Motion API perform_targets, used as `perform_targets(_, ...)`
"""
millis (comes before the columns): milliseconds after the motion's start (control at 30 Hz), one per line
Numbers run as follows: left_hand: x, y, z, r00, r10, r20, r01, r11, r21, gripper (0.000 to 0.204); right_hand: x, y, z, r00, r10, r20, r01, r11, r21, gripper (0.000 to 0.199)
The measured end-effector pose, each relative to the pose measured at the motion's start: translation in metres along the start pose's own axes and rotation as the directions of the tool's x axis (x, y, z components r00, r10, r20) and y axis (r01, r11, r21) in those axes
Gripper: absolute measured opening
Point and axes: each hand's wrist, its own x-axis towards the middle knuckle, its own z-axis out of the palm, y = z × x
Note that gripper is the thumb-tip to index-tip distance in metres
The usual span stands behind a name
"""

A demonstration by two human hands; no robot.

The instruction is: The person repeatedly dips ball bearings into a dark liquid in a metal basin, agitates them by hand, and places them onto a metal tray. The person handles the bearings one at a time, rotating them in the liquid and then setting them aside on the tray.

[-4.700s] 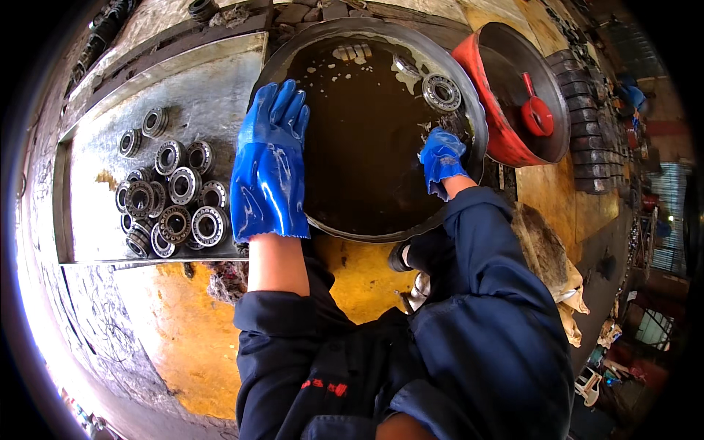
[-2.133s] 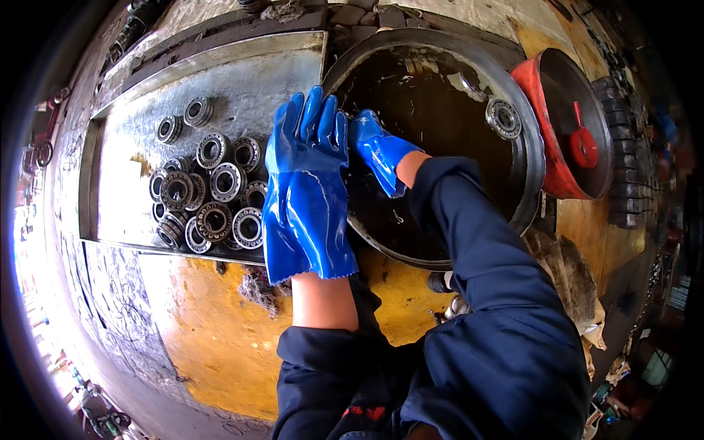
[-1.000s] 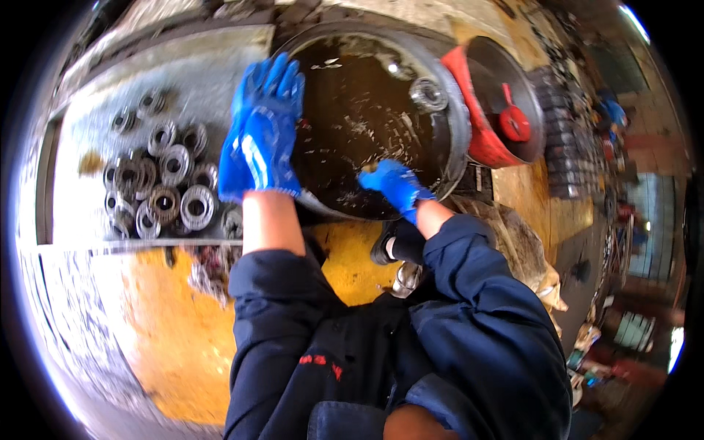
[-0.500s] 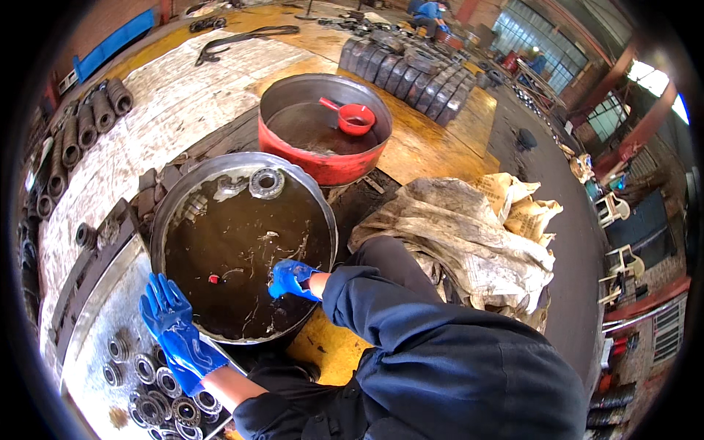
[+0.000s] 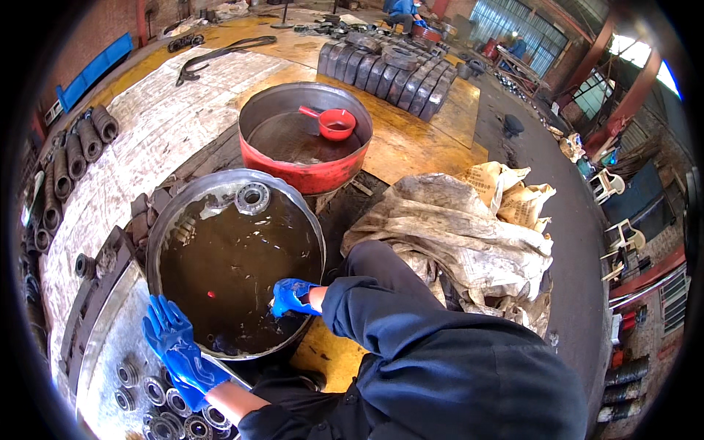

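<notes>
A round metal tub [image 5: 323,249] of murky brown liquid stands in front of me. My right hand [image 5: 292,297], in a blue rubber glove, is low over the liquid near the tub's right side. Its fingers are curled and pointing down, and what they hold, if anything, I cannot make out. My left hand [image 5: 174,339], gloved too, rests at the near-left rim with its fingers stretched out and nothing in them. A bearing [image 5: 252,198] sits at the far inner edge of the tub. A small red piece [image 5: 211,295] shows at the liquid's surface.
Several bearings [image 5: 176,402] lie on a metal sheet at lower left. Behind the tub stands a red basin [image 5: 308,178] with a red dipper [image 5: 336,125] inside. Dirty sacking [image 5: 447,227] is heaped at right. Farther off are black blocks [image 5: 389,77] and a seated person [image 5: 403,15].
My view has shifted, so the tub and basin appear slightly lower and further left. Both hands stay near the same places; the right glove sits at the liquid as before.
</notes>
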Motion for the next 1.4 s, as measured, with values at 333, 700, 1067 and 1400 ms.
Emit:
perform_targets(333, -0.031, 0.0, 0.034, 0.994, 0.058, -0.094, -0.051, 0.995, 0.082, 0.048, 0.013, 0.007, -0.016, 0.995, -0.088, 0.045, 0.087, 0.996, 0.035, 0.029)
perform_targets(700, -0.048, 0.019, 0.034, 0.987, 0.142, -0.074, -0.131, 0.983, 0.131, 0.046, 0.031, -0.032, 0.017, 0.991, -0.111, -0.074, 0.074, 0.92, -0.384, 0.028)
perform_targets(1067, 0.036, 0.064, -0.072, 0.708, -0.366, 0.604, 0.654, 0.663, -0.365, 0.043, 0.139, 0.047, 0.098, 0.999, -0.037, 0.011, 0.038, 0.89, -0.454, 0.016)
perform_targets(1400, 0.003, -0.002, -0.014, 0.982, -0.086, 0.166, 0.095, 0.994, -0.047, 0.045, 0.065, 0.028, 0.033, 0.997, -0.027, 0.066, 0.059, 0.837, -0.544, 0.018)
